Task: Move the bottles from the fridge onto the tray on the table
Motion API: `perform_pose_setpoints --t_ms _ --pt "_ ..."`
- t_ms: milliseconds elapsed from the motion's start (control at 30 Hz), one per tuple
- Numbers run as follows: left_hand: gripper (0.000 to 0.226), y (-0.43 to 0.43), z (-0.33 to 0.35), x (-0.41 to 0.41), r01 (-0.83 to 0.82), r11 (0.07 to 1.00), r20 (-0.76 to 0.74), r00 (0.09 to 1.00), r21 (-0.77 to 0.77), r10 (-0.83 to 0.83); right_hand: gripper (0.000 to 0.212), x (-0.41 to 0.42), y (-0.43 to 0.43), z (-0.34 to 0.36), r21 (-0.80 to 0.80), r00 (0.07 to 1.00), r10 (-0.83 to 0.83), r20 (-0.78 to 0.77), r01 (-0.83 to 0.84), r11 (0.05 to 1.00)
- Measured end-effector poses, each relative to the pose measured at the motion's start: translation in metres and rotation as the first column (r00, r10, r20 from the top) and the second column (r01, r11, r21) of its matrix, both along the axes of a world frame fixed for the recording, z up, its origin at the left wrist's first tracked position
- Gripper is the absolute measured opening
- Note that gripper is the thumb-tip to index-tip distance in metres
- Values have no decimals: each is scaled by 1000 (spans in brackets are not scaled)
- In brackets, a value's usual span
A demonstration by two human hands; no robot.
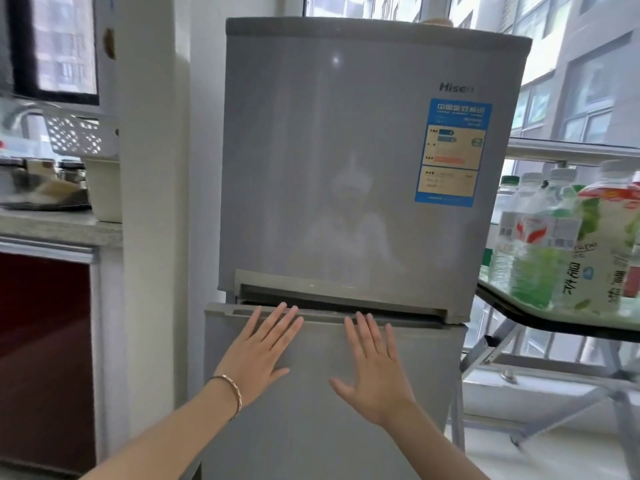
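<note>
A silver two-door fridge stands straight ahead with both doors closed. My left hand lies flat on the top of the lower door, fingers spread, a bracelet on the wrist. My right hand lies flat on the same door a little to the right, fingers apart too. Neither hand holds anything. Several plastic bottles with green and white labels stand close together on the table at the right. A tray under them cannot be made out.
A white pillar stands left of the fridge. Beyond it a kitchen counter carries dishes and a white basket, with a dark red cabinet below. The table rests on folding metal legs before large windows.
</note>
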State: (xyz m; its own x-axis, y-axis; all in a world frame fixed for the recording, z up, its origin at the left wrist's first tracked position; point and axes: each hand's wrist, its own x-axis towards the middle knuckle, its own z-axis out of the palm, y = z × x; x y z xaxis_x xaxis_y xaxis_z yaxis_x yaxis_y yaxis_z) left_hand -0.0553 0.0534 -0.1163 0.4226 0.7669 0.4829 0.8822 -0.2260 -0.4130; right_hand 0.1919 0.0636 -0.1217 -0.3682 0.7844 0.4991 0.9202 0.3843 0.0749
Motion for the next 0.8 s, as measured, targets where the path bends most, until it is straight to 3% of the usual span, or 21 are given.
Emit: perform_pose_setpoints --t_ms 167,400,600,700,733,800 --pt "122 35 -6 -1 -127 992 -11 992 -23 127 109 -3 19 -7 41 1000 12 7 -12 999" --pt "135 47 -16 7 -120 992 76 989 -46 123 112 -3 24 -12 89 1000 -6 22 4 996" --pt "127 38 -7 10 -183 977 5 983 -112 185 116 -2 27 -14 96 998 -26 56 21 995" --pt "124 27 11 13 -179 964 -13 984 -196 180 116 -5 20 1 14 996 -24 91 23 1000" --pt "120 22 18 13 -141 961 2 989 -240 145 112 -5 18 7 -11 997 12 72 -11 1000" --pt "97 2 46 4 -4 961 190 980 -277 59 101 5 2 28 -150 992 103 -76 -113 982"
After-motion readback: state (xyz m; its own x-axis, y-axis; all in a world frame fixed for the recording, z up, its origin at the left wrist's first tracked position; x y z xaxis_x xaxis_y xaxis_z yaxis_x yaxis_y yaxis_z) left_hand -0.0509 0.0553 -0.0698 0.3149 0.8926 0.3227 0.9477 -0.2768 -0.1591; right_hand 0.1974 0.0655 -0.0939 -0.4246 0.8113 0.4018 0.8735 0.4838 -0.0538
